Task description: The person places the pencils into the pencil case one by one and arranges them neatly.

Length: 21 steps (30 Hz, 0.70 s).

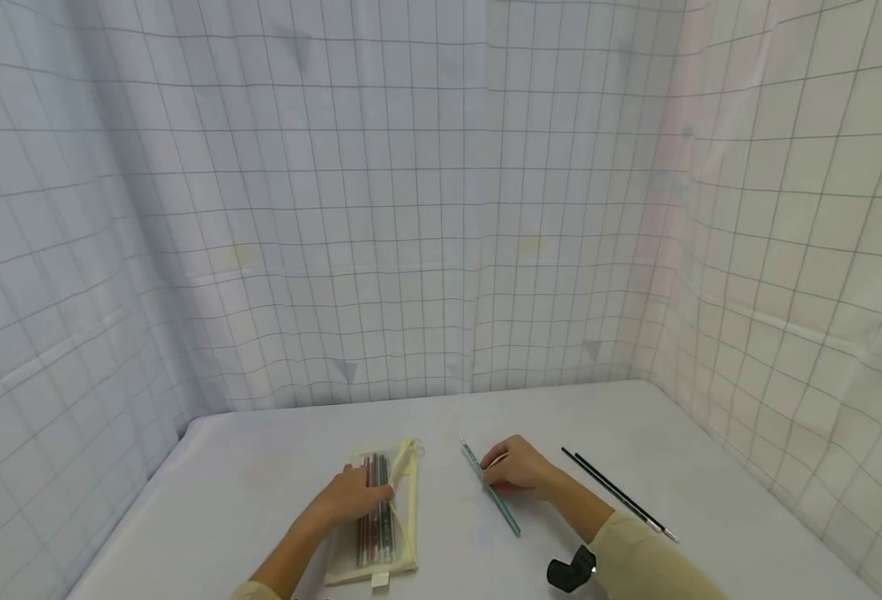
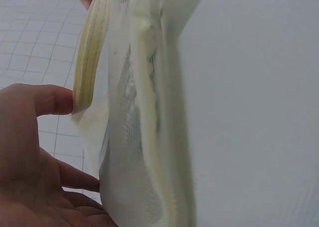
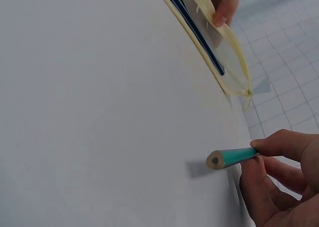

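Observation:
A see-through pencil case (image 1: 408,533) with pale yellow edging lies on the table, several pencils (image 1: 378,537) inside it. My left hand (image 1: 353,497) lies across the case and holds its zipped edge (image 2: 90,62) raised, so the mouth gapes. To the right, my right hand (image 1: 518,467) pinches a teal-green pencil (image 1: 504,510) between thumb and fingers. In the right wrist view the flat, unsharpened end of that pencil (image 3: 232,157) points toward the case, just above the table. Part of the pencil is hidden by the fingers.
Two thin black sticks with pale ends (image 1: 621,495) lie right of my right hand. A black device (image 1: 572,570) sits by the right sleeve. White grid-patterned cloth (image 1: 441,208) stands around the back and sides of the white table (image 1: 261,467).

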Available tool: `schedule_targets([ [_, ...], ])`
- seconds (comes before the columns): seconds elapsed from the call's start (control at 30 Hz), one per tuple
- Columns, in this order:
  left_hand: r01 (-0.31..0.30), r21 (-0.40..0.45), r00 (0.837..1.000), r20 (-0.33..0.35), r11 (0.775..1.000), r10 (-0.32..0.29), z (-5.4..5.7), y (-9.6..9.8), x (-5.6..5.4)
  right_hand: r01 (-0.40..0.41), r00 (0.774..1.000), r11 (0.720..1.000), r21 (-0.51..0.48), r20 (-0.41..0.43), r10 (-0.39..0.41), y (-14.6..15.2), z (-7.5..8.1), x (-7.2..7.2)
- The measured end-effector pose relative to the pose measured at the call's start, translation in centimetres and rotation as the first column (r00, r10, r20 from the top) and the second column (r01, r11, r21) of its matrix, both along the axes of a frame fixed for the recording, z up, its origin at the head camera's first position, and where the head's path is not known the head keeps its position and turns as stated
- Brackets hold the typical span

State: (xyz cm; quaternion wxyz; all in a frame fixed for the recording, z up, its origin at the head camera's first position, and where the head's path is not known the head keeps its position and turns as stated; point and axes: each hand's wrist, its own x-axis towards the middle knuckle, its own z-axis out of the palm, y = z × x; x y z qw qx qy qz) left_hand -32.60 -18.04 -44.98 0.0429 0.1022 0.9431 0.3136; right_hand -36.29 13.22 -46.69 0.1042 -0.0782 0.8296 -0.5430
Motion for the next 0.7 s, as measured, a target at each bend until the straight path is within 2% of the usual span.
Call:
schedule_targets([
  [0.23,0.007,-0.016,1.0,-0.002,1.0,-0.007,-0.1,0.0,-0.1,-0.066,0.998,0.998,-0.015,0.001,0.066,-3.5,-0.1,0.1],
  [0.5,-0.014,-0.022,1.0,0.005,1.0,0.014,-0.3,0.0,-0.2,-0.117,0.993,0.993,-0.003,0.013,0.117,-8.0,0.2,0.3],
  [0.7,-0.02,-0.026,1.0,0.012,0.999,0.021,-0.4,-0.1,-0.1,-0.077,0.996,0.993,0.094,-0.027,0.08,-11.3,0.2,0.1],
])
